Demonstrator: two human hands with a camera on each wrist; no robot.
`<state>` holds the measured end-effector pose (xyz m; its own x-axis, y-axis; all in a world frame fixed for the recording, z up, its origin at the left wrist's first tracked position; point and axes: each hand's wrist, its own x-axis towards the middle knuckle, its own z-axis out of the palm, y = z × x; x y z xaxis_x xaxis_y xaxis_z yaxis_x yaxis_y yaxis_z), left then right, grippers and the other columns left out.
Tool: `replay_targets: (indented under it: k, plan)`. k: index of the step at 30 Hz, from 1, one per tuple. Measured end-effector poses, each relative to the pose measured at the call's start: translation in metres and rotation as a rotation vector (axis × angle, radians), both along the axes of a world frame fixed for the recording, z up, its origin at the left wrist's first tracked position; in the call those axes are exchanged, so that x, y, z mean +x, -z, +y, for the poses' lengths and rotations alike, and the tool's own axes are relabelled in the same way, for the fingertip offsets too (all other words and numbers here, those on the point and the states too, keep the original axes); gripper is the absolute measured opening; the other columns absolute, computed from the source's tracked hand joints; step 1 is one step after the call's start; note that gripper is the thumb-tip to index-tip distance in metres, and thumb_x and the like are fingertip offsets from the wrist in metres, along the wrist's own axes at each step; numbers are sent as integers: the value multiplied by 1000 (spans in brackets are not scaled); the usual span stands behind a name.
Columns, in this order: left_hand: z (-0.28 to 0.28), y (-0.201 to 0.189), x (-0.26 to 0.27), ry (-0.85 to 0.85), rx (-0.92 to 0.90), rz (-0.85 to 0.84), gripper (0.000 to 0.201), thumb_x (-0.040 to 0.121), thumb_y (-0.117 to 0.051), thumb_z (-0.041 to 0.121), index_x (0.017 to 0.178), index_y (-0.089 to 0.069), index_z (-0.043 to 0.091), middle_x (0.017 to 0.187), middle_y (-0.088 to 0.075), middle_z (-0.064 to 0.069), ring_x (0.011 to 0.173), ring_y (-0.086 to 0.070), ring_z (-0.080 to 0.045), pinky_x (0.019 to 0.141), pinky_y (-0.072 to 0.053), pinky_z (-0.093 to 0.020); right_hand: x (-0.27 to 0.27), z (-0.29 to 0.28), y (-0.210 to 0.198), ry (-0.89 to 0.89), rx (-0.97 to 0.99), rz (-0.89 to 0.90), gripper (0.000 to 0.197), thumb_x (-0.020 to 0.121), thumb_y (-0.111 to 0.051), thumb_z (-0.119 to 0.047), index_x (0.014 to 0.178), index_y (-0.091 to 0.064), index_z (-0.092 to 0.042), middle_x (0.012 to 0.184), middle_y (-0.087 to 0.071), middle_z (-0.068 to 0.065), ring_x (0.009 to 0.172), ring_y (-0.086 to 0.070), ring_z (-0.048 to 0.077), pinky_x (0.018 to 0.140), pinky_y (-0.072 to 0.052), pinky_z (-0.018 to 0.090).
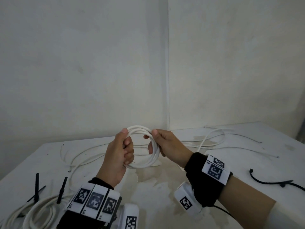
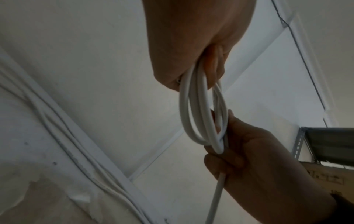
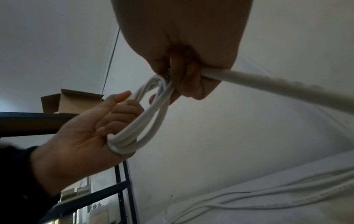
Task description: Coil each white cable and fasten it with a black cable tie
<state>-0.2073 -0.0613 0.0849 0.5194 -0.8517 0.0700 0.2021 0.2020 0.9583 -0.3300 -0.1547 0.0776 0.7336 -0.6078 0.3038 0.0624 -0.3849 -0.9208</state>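
A white cable coil (image 1: 154, 158) of several loops hangs upright above the table, held between both hands. My left hand (image 1: 125, 143) grips its left side, fingers curled through the ring and thumb on top. My right hand (image 1: 153, 138) grips the right side, thumb over the loops. In the left wrist view the coil (image 2: 203, 114) runs from the left hand (image 2: 191, 45) to the right hand (image 2: 258, 159), and a tail (image 2: 216, 197) drops from the right fist. The right wrist view shows the coil (image 3: 147, 119) and the tail (image 3: 277, 84) leaving the right hand (image 3: 182, 63).
Black cable ties (image 1: 37, 187) lie at the table's front left, another black tie (image 1: 272, 182) at the right. Coiled white cables (image 1: 33, 214) sit at the bottom left. Loose white cables (image 1: 212, 139) sprawl across the white table (image 1: 165, 180) by the wall corner.
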Motion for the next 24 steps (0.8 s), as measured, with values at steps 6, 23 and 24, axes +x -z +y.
replay_targets:
  k: [6,23,24]
  plan:
    - [-2,1,3,-25,-49,50,42,96,-36,36,59,-33,16,40,-26,9,30,-20,-4,31,-20,-15,7,8,6,63,17,-68,24,100,-34,-21,86,-53,-20,58,-50,-2,40,-40,0,44,-30,9]
    - [-1,6,5,151,63,59,41,97,-31,30,66,-48,8,43,-35,2,39,-37,-11,53,-39,-26,-3,-8,5,175,-175,-14,27,98,-39,-20,75,-52,-23,52,-46,-6,42,-36,1,46,-31,13]
    - [-3,6,2,108,61,23,43,98,-33,35,65,-46,10,43,-32,4,38,-34,-10,54,-36,-27,-2,-8,4,184,-184,-15,26,98,-39,-20,75,-52,-23,52,-46,-6,41,-37,1,46,-31,12]
